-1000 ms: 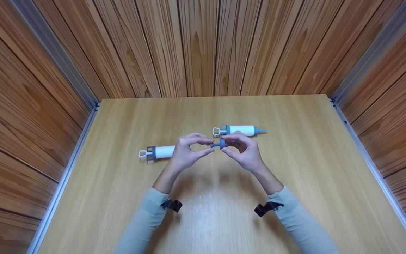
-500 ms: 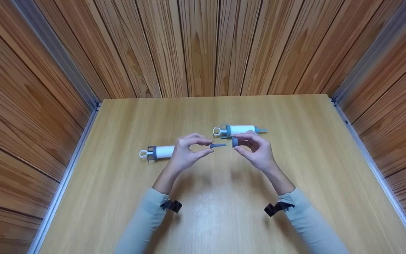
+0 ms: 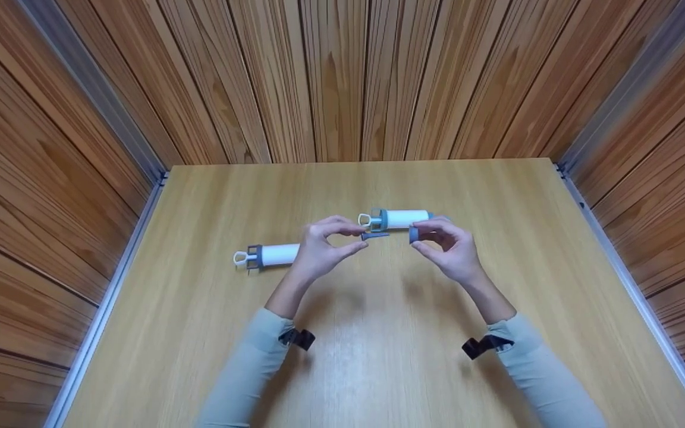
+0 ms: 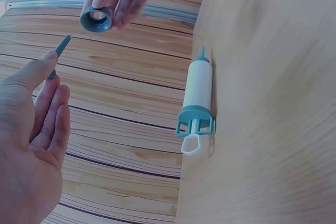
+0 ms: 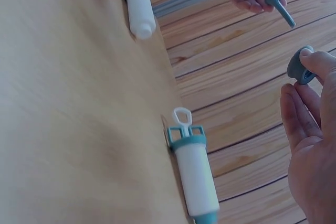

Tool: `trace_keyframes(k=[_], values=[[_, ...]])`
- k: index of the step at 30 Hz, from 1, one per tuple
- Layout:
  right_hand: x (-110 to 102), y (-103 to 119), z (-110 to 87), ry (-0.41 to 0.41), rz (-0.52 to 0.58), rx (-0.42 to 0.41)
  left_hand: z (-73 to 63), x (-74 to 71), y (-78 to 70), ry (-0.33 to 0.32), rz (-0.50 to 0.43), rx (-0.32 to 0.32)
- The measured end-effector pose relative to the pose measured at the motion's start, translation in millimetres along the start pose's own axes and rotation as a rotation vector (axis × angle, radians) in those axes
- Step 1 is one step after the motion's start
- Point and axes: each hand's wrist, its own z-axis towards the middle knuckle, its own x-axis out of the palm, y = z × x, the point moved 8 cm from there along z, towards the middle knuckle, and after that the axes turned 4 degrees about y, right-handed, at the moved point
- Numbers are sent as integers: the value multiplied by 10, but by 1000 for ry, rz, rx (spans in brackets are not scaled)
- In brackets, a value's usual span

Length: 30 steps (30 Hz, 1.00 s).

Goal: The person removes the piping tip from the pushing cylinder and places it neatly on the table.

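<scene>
My left hand (image 3: pixel 326 245) pinches a slim blue-grey nozzle (image 3: pixel 376 235) by its wider end, its narrow tip pointing right. Between thumb and fingers, my right hand (image 3: pixel 451 248) holds a blue-grey ring-shaped cap (image 3: pixel 414 234); the left wrist view shows the open hole of this cap (image 4: pixel 96 20). A gap separates the two parts, both held above the table. Just behind the hands lies a white syringe-like tube (image 3: pixel 403 219) with a teal collar, looped white plunger handle and teal nozzle. Another white tube (image 3: pixel 278 254) with a dark collar lies left, partly hidden by my left hand.
The wooden table (image 3: pixel 378 368) runs back to a wood-plank wall (image 3: pixel 342 83). Plank walls with grey metal rails (image 3: pixel 622 244) flank it on both sides. In the right wrist view, the left tube (image 4: pixel 198 90) is out of reach of neither hand's shadow.
The right hand has drawn the cap off the nozzle and moved right, widening the gap. My left hand has shifted slightly right and away from me with the nozzle.
</scene>
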Motion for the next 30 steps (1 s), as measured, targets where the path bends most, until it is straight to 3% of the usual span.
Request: trace_keyframes(k=[9,21,30], values=[[-245,-45,-6,-45,-64,55,63,32,58,-22,6,-13],[-487,-316,-113,-87,-139,210,85,181,356,-52,-10,-184],[-628,-549,-223,-97,-188,300,85,295,574,-106,24,-226]])
